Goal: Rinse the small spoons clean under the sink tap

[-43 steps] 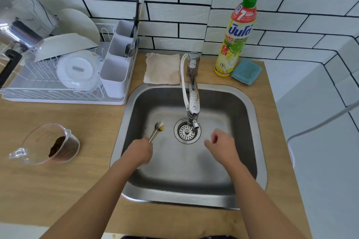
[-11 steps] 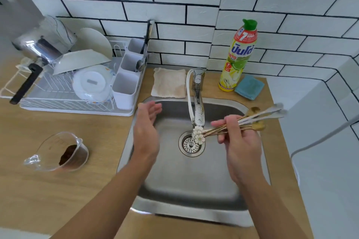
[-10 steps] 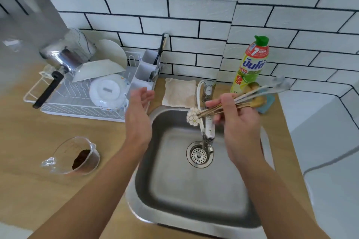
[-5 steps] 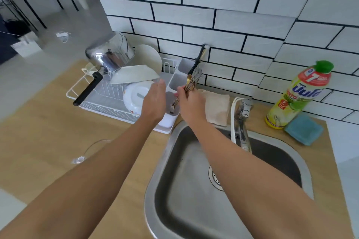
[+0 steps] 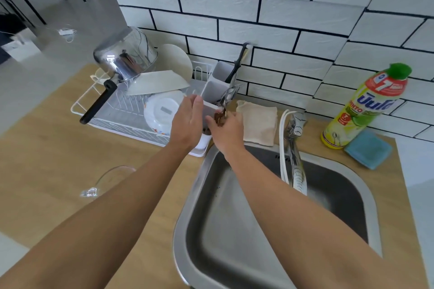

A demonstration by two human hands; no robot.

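Wooden counter [image 5: 47, 159] runs round a steel sink [image 5: 234, 230], whose basin sits nearest the person with both forearms reaching over its left rim. Beyond the rim, the right hand [image 5: 226, 130] pinches a bunch of small spoons [image 5: 226, 101] by their lower ends, so that the rest of the bunch stands up over the front cell of the white cutlery holder [image 5: 209, 110]. The left hand [image 5: 187, 122] is spread with straight fingers just beside that holder, seemingly steadying it, though contact is hard to make out. Thin metal spoons like these should be light and stiff, and probably slippery if wet, so a firm pinch across the bunched stems, as now, looks the safest hold; a loose one could let them fan out and slide. Farther back stand the dish rack [image 5: 112, 115] with a steel pot [image 5: 126, 56], the tap [image 5: 293, 138] and a soap bottle [image 5: 366, 108] against the tiled wall.
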